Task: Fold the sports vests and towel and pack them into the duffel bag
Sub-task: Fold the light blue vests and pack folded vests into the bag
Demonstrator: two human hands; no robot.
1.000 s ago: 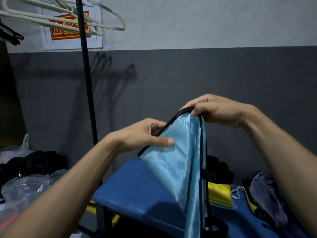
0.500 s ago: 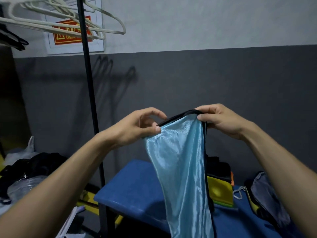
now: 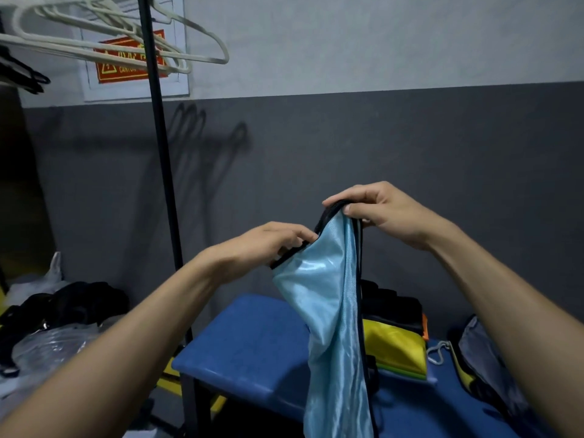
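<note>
Vest held up over the bench

Fingers of our right hand (image 3: pixel 384 213) pinch the light-blue vest (image 3: pixel 328 298) at its black-trimmed top; our left hand (image 3: pixel 268 245), at eight o'clock, grips the trim. It hangs above the blue bench (image 3: pixel 252 352).

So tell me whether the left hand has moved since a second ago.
Yes. The left hand has shifted right along the light blue vest's black trim, away from the rack pole and closer to the right hand.
</note>
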